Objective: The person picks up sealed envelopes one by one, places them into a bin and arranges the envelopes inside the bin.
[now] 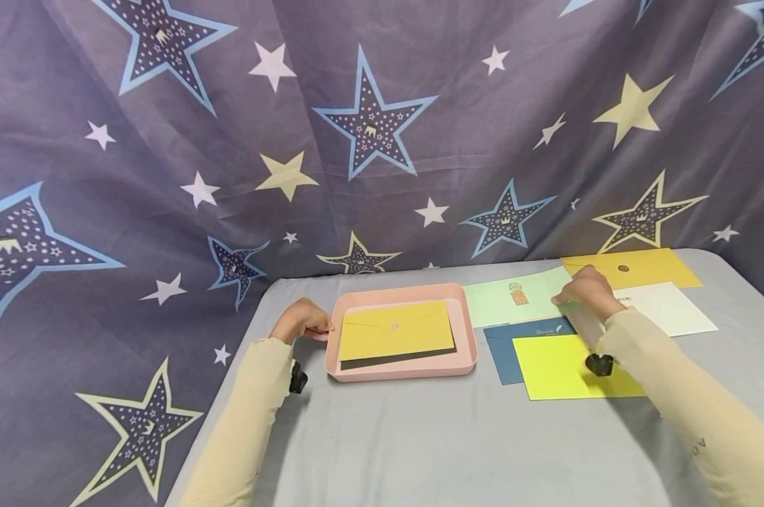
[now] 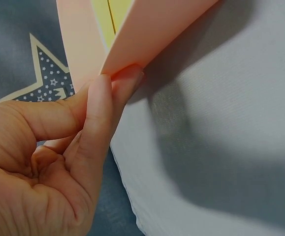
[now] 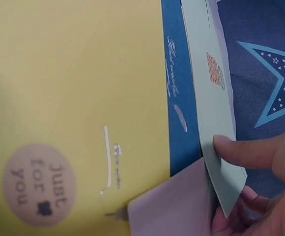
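Observation:
In the head view my left hand (image 1: 302, 320) is at the left side of a pink tray (image 1: 407, 373). The left wrist view shows its thumb and fingers pinching the tray's edge (image 2: 147, 44). Inside the tray lies a yellow envelope (image 1: 391, 341) over a black one (image 1: 384, 361), of which a strip shows. Right of the tray, my right hand (image 1: 587, 292) pinches the right end of a mint green envelope (image 1: 489, 303). Its thumb (image 3: 231, 150) lies on top of that corner, with fingers underneath; the corner is bent up. An orange and pale sticker marks the envelope's middle.
Around my right arm lie a bright yellow envelope (image 1: 559, 366), a blue envelope (image 1: 502, 352), a white envelope (image 1: 667, 310) and a pale lilac one (image 3: 176, 209). A golden yellow envelope (image 1: 660, 267) is at the back right. Behind the table hangs a star-patterned curtain (image 1: 420, 190).

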`<act>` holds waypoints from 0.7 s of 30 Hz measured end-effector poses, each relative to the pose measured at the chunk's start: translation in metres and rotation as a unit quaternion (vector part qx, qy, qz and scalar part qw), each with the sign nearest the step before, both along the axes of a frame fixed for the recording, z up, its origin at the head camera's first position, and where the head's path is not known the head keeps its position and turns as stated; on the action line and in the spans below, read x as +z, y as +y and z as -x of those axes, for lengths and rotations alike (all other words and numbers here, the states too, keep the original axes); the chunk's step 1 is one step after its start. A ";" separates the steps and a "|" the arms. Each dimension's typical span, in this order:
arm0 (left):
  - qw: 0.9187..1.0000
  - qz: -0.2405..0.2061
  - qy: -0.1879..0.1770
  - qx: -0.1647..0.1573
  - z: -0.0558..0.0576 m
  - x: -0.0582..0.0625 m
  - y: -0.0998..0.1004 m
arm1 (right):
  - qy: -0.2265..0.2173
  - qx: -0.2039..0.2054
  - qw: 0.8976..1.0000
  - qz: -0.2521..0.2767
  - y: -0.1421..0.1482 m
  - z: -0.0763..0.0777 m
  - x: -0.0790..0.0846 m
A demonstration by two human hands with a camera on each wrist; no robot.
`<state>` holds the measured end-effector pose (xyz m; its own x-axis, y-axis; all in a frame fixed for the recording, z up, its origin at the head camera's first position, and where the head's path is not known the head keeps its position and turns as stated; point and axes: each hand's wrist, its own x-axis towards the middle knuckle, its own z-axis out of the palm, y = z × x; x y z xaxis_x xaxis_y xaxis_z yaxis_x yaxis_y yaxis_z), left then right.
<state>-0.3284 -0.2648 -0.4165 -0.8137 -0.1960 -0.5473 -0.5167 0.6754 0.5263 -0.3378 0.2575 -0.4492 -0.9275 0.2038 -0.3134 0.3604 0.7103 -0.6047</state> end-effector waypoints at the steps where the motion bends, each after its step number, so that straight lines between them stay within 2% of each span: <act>1: 1.000 0.001 -0.001 0.000 0.000 0.000 0.000 | 0.004 0.000 1.000 0.003 0.000 -0.001 0.000; 11: 1.000 -0.004 -0.002 0.001 -0.001 -0.001 0.001 | 0.051 0.022 0.998 0.029 0.013 -0.005 0.001; 16: 1.000 -0.001 0.000 0.004 -0.002 -0.001 0.001 | 0.024 0.022 0.997 0.070 0.021 -0.002 0.003; 21: 1.000 -0.001 -0.003 0.005 -0.003 -0.001 0.001 | -0.003 0.002 0.995 0.100 0.027 0.001 0.005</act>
<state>-0.3258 -0.2641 -0.4175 -0.8081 -0.2026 -0.5531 -0.5268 0.6687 0.5248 -0.3383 0.2848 -0.4447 -0.9260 0.1325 -0.3534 0.3619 0.5781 -0.7314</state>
